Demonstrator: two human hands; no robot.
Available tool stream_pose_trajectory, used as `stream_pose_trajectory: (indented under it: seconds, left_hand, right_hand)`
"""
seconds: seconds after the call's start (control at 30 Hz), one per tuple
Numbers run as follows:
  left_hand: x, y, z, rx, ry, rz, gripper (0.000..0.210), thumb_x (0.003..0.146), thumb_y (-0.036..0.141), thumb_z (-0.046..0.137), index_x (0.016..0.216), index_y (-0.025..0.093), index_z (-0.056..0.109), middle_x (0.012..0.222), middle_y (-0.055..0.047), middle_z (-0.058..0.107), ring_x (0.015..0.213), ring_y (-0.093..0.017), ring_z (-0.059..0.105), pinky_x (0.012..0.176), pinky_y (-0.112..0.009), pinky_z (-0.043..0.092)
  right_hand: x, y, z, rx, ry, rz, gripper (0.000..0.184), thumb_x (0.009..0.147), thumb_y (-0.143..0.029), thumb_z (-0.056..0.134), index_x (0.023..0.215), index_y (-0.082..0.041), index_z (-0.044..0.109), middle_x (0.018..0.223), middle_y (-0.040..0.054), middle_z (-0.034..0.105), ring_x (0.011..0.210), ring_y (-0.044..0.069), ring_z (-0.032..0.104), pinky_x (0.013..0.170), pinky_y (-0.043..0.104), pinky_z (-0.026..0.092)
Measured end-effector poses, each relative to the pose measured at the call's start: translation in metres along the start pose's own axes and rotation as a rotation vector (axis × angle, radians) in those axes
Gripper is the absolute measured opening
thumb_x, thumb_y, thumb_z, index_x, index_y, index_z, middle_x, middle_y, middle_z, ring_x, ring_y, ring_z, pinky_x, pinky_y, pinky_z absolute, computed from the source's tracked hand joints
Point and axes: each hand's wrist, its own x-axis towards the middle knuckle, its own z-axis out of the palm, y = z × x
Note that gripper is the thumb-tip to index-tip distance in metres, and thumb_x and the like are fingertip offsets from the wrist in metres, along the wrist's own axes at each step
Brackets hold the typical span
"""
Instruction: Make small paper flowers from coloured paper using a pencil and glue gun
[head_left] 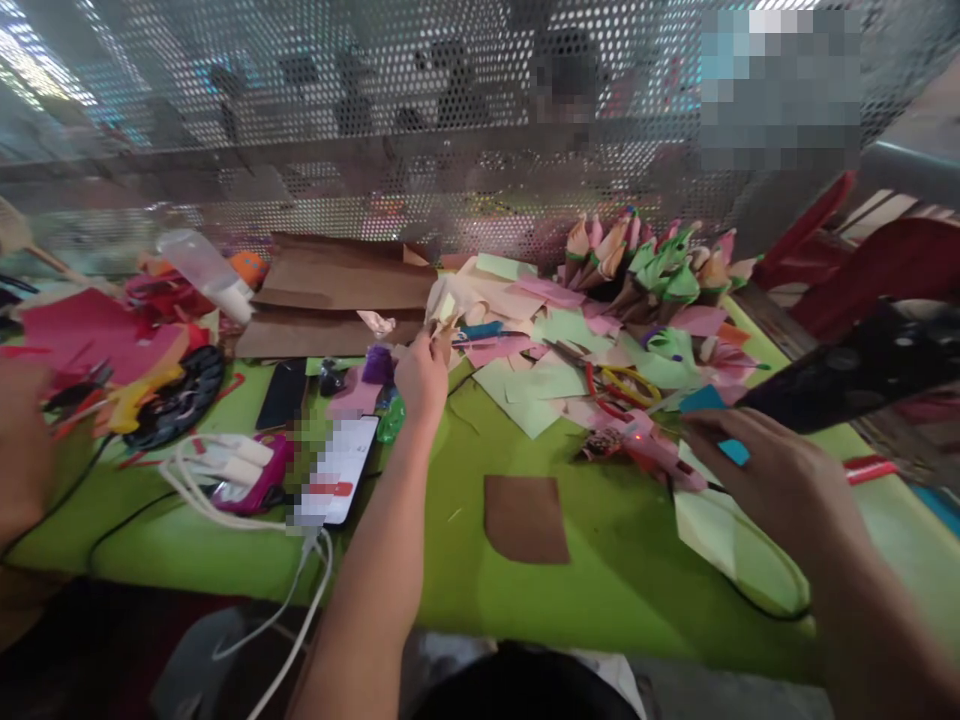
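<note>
My left hand (424, 375) reaches forward across the green tabletop, its fingers closed on a small cream folded paper piece (447, 306) by the heap of paper. At the right, my right hand (772, 465) has its fingers bent close together beside a pink glue gun (660, 450) with a small red light. Something flat and blue (701, 399) shows past those fingers and through the gap between them. Whether that hand holds it is unclear. Between my arms lies a brown paper piece (527, 519) with one rounded corner. Scissors (628, 385) with yellow and red handles rest beyond it.
Paper flowers (664, 262) stand in a bunch at the back right. Brown sheets (337, 280) lie behind a dark phone (282, 393). A lit phone (341, 470) and white cables (255, 522) sit left of my arm. Another person's hand (22, 440) is at far left.
</note>
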Motion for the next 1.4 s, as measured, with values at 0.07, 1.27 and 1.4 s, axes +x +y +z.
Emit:
stream_pose_trajectory:
  seconds: [0.07, 1.27, 1.4]
  left_hand:
    - [-0.003, 0.004, 0.001, 0.089, 0.000, -0.007, 0.044, 0.098, 0.015, 0.052, 0.139, 0.020, 0.068, 0.119, -0.019, 0.078, 0.109, -0.036, 0.074, 0.093, -0.039, 0.054]
    - [-0.013, 0.008, 0.004, 0.172, -0.038, 0.175, 0.058, 0.089, 0.013, 0.059, 0.147, 0.022, 0.060, 0.171, -0.014, 0.038, 0.158, -0.039, 0.034, 0.128, -0.064, 0.029]
    - [-0.011, 0.006, 0.007, 0.119, -0.052, 0.193, 0.063, 0.088, 0.008, 0.054, 0.150, 0.020, 0.057, 0.171, -0.015, 0.037, 0.151, -0.039, 0.045, 0.126, -0.057, 0.037]
  right_hand:
    - [0.003, -0.013, -0.005, 0.030, -0.044, -0.069, 0.045, 0.102, -0.054, 0.043, 0.103, -0.023, 0.076, 0.102, 0.0129, 0.081, 0.091, 0.030, 0.078, 0.074, 0.037, 0.059]
    - [0.177, -0.084, 0.056, -0.114, -0.309, -0.064, 0.026, 0.089, -0.022, 0.057, 0.096, -0.011, 0.079, 0.087, 0.0059, 0.075, 0.079, 0.019, 0.065, 0.067, 0.027, 0.038]
    - [0.180, -0.084, 0.060, 0.002, -0.292, -0.089, 0.032, 0.092, -0.020, 0.055, 0.113, -0.010, 0.078, 0.095, 0.0036, 0.079, 0.086, 0.019, 0.068, 0.076, 0.025, 0.046]
